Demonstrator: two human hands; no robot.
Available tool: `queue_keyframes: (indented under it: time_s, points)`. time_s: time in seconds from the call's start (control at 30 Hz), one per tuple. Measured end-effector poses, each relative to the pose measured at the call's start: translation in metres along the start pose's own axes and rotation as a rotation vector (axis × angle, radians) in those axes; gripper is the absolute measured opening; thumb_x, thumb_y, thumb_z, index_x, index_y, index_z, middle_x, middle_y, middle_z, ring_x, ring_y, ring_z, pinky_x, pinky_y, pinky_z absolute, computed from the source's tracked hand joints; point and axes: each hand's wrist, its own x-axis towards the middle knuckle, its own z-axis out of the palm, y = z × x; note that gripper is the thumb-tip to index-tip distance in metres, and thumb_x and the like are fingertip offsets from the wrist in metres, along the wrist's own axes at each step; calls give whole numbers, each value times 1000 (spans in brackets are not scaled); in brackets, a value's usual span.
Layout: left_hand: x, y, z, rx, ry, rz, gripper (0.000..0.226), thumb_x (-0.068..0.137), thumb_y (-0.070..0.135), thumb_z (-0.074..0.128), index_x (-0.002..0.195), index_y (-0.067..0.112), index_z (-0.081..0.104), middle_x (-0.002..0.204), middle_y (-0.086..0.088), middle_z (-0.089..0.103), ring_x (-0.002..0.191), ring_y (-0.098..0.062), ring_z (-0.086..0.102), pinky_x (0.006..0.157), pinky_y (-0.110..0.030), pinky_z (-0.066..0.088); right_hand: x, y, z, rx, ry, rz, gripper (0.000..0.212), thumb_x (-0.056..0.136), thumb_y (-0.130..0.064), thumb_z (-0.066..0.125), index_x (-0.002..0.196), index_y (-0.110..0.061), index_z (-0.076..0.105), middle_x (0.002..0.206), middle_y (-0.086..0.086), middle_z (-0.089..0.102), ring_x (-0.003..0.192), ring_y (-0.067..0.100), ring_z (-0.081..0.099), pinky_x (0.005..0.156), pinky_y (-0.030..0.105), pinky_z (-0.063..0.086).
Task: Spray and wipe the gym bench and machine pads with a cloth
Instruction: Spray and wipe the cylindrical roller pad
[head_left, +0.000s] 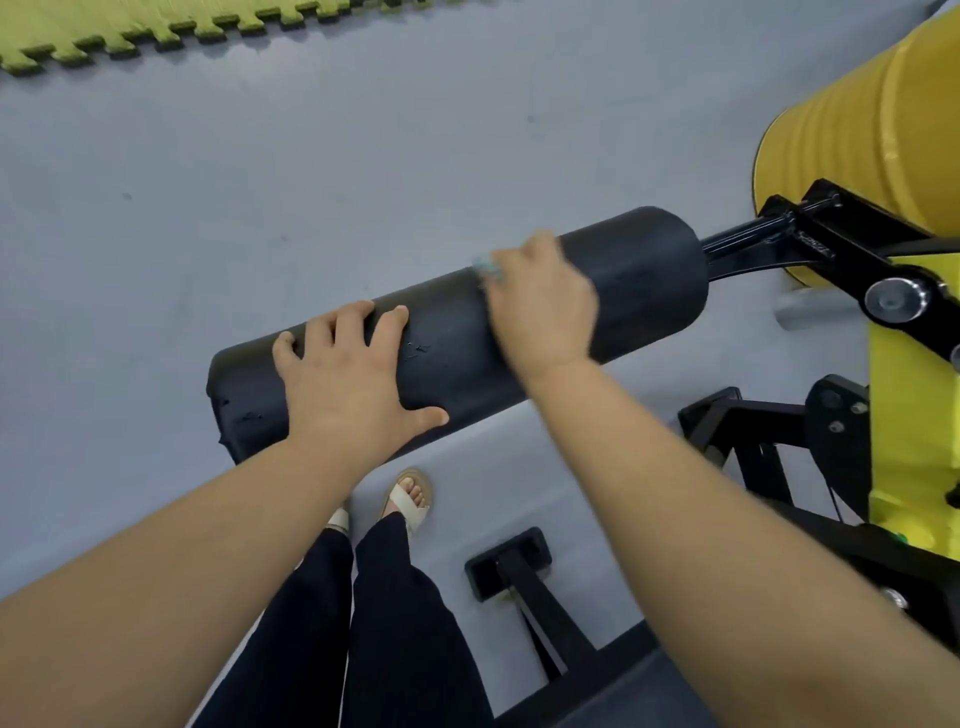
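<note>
Left hand (349, 378) flat on roller pad (644, 280); right hand (543, 306) presses cloth (485, 266).

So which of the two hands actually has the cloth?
The right hand, bunching a pale green cloth against the black cylindrical roller pad; the left hand rests flat, fingers spread.

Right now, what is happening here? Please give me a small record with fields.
left hand: fingers spread, resting on the black cylindrical foam pad
right hand: blurred, holds a pale green cloth against the same pad
pad mount: black metal arm on a yellow machine frame
floor: grey floor, with a yellow-green interlocking mat at its far edge
spray bottle: none in view
</note>
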Motion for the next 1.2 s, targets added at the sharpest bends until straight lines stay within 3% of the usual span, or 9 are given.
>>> queue_keyframes:
  time_s: [0.1, 0.17, 0.3, 0.47, 0.63, 0.77, 0.9, 1.03, 1.2]
  points:
    - [-2, 1, 1, 9, 27, -4, 97, 62, 72, 63, 141, 29, 27, 145, -1, 30, 131, -27, 29, 108, -53, 24, -28, -29, 3, 164, -15, -282, 12, 74, -28, 77, 76, -18, 71, 78, 9, 56, 43, 27, 51, 42, 23, 27]
    - [-4, 2, 2, 33, 30, 2, 99, 64, 72, 62, 144, 29, 23, 148, -2, 26, 134, -28, 26, 109, -54, 22, -17, -4, 1, 182, -8, -363, 11, 76, -29, 74, 82, -20, 73, 81, 9, 57, 49, 28, 55, 43, 24, 32]
    - [-12, 6, 5, 102, 16, 10, 100, 71, 73, 55, 148, 29, 10, 153, -4, 14, 140, -28, 15, 113, -55, 15, 32, 96, -16, -33, -3, 91, 33, 95, -43, 46, 118, -28, 63, 121, 7, 50, 100, 30, 57, 75, 35, 40]
    - [-14, 10, 3, 108, -30, 19, 96, 74, 73, 51, 147, 28, 8, 153, -5, 12, 139, -32, 14, 112, -56, 14, 46, 108, -20, -28, 37, 365, 39, 97, -38, 44, 123, -13, 59, 125, 15, 48, 107, 36, 53, 86, 39, 39]
    - [-3, 0, -11, 0, 73, 34, 84, 66, 76, 52, 132, 27, 39, 130, -2, 44, 115, -30, 41, 93, -45, 34, 8, -6, -2, 2, -61, -1, 31, 97, -38, 42, 113, -20, 63, 117, 8, 49, 93, 32, 58, 66, 30, 31]
    - [19, -13, -18, -29, -63, 17, 108, 53, 79, 61, 142, 27, 27, 141, -2, 35, 128, -29, 32, 100, -47, 30, -13, -29, -3, 127, -128, -297, 28, 95, -39, 47, 113, -26, 65, 110, 4, 51, 85, 27, 58, 62, 32, 42]
    - [37, -27, -22, -28, -323, 10, 120, 45, 87, 57, 145, 34, 16, 156, 0, 14, 144, -26, 3, 111, -59, 10, 27, 57, -10, -39, -34, -66, 32, 95, -43, 45, 117, -27, 63, 120, 8, 49, 102, 31, 56, 73, 35, 40]
    - [38, -34, -24, -134, -378, 26, 118, 42, 83, 62, 142, 37, 21, 146, 3, 36, 134, -28, 33, 106, -56, 27, 53, 121, -22, -96, 45, 304, 35, 96, -36, 44, 120, -16, 61, 123, 15, 48, 100, 38, 55, 82, 40, 40]
    - [27, -26, -19, -103, -267, 4, 114, 47, 77, 69, 142, 34, 23, 142, 1, 38, 129, -29, 37, 100, -50, 34, 23, 29, -6, -72, -37, 155, 30, 97, -32, 43, 114, -17, 62, 120, 11, 48, 93, 34, 59, 67, 32, 34]
